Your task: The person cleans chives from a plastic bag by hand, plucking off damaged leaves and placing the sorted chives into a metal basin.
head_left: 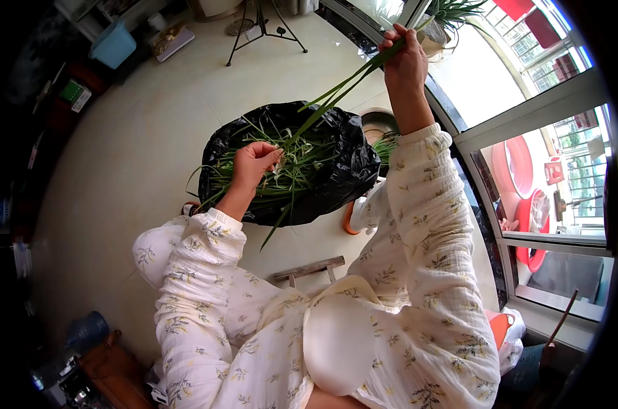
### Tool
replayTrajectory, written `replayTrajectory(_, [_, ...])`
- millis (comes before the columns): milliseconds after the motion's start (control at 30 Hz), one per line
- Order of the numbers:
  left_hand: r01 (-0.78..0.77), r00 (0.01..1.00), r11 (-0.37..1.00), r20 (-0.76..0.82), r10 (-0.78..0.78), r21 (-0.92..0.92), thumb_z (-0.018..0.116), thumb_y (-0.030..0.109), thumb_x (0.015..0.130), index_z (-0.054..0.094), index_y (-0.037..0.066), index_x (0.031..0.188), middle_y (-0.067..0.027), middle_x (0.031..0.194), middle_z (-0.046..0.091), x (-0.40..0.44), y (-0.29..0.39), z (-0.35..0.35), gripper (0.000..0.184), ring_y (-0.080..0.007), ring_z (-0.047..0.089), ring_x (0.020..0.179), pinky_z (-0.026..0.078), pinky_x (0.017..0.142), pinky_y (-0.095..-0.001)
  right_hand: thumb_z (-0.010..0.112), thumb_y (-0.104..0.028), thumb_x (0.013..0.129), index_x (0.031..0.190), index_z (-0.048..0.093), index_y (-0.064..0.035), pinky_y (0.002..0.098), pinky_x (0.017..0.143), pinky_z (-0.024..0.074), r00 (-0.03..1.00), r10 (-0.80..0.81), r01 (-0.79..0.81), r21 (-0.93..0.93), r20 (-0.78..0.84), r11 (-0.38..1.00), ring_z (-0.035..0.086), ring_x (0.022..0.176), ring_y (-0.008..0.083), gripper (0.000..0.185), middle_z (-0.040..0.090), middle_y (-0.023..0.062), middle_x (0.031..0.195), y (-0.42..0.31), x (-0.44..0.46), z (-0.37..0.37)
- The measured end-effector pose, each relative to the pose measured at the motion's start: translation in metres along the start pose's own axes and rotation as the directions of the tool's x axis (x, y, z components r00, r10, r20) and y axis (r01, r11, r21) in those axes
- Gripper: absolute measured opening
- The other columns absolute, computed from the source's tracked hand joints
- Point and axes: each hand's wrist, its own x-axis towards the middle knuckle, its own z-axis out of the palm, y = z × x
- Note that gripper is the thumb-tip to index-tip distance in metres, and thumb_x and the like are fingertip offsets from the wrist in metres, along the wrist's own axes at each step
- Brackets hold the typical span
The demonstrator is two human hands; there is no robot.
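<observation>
Green stalks (375,63) gripped in my closed right hand (406,63), long axis slanting down-left over the black bag (362,146). Their lower end is near my left hand (252,163), thumb and fingertips drawn together; can't tell if that pinch has hold of anything.

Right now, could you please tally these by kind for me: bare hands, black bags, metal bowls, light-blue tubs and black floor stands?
Bare hands, left hand and right hand: 2
Black bag: 1
Metal bowl: 1
Light-blue tub: 1
Black floor stand: 1
Total: 6
</observation>
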Motion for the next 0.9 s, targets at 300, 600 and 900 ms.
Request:
replayTrajectory(300, [-0.465,0.844,0.390,0.264,0.467,0.795,0.067,0.003,0.074,0.060,0.004,0.102,-0.0107,0.098,0.059,-0.015,0.020,-0.018,0.029,-0.0286,0.058,0.090,0.047,0.076,-0.0351,0.046,-0.017,0.096,0.095,0.060,0.0001,0.0230,0.055,0.0454,0.913,-0.330,0.354,-0.869,0.240,0.346,0.057,0.056,0.0099,0.022,0.061,0.0049,0.065,-0.084,0.003,-0.065])
replayTrajectory(600, [-0.372,0.893,0.366,0.221,0.392,0.853,0.065,0.004,0.077,0.059,0.002,0.114,-0.0139,0.107,0.062,-0.009,0.025,-0.028,0.037,-0.0309,0.059,0.098,0.046,0.085,-0.0353,0.053,-0.013,0.082,0.083,0.065,-0.0085,0.0374,0.075,0.0471,0.750,0.625,0.625,-0.543,0.218,-0.561,0.059,0.091,0.0255,0.013,0.062,0.0088,0.090,0.007,-0.023,-0.290])
replayTrajectory(900, [-0.402,0.877,0.340,0.251,0.409,0.850,0.065,0.002,0.077,0.064,-0.003,0.088,-0.0117,0.091,0.064,0.014,0.025,-0.018,0.012,-0.0273,0.060,0.084,0.048,0.076,-0.0336,0.058,-0.013,0.076,0.076,0.067,-0.0100,0.0342,0.073,0.0463,0.729,0.677,0.582,-0.612,0.102,-0.534,0.056,0.094,0.0210,0.009,0.060,0.0048,0.091,0.091,-0.090,-0.368])
